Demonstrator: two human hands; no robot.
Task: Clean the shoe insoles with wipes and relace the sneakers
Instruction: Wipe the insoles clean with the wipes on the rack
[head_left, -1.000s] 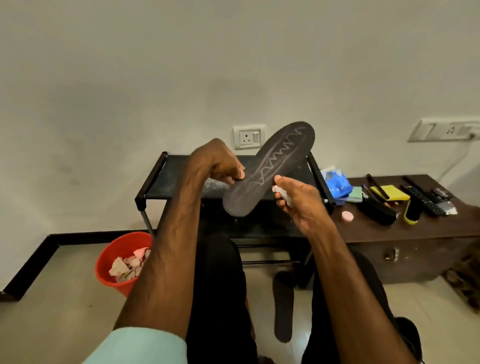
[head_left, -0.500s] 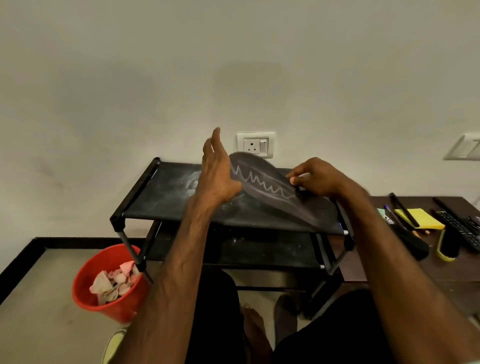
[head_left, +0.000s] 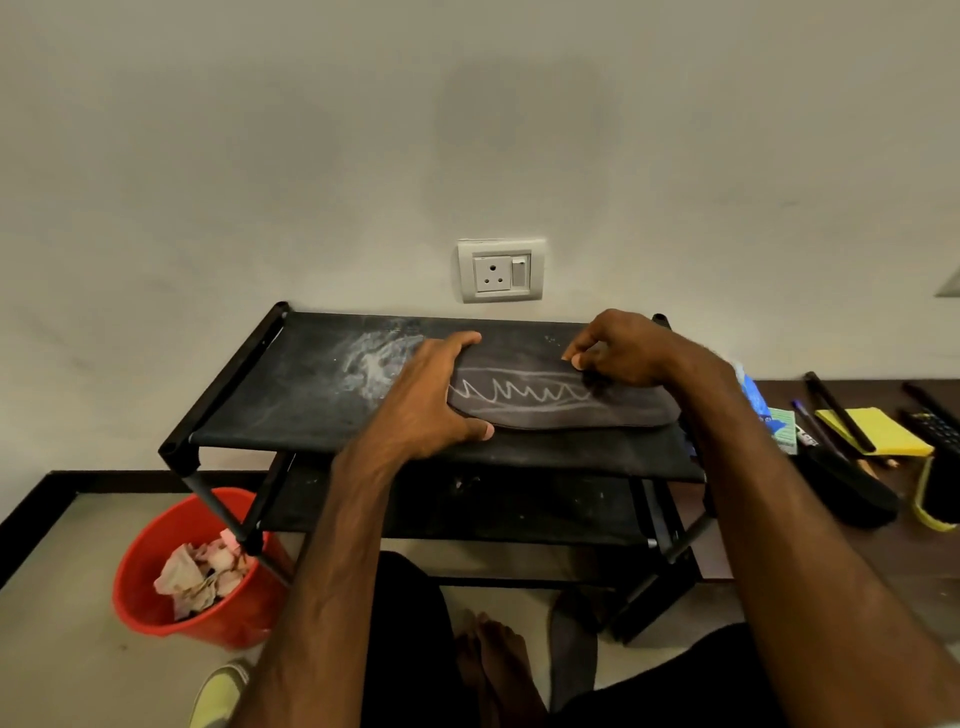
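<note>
The insole lay flat on the rack's top shelf, toward its front right corner, with white zigzag marks facing up. The left hand clasped its left end, thumb at the near edge. The right hand rested curled on the far edge; whether it pinched anything could not be told. This looked like the cleaning step. The next move called for firm rubbing along the marks while the left hand pinned the insole.

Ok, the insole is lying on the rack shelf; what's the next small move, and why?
Probably draw the right hand leftward along the insole: white zigzag marks cover it, and the left hand grips its left end on the rack's top shelf. Whether the right fingers hold a wipe is unclear.
</note>
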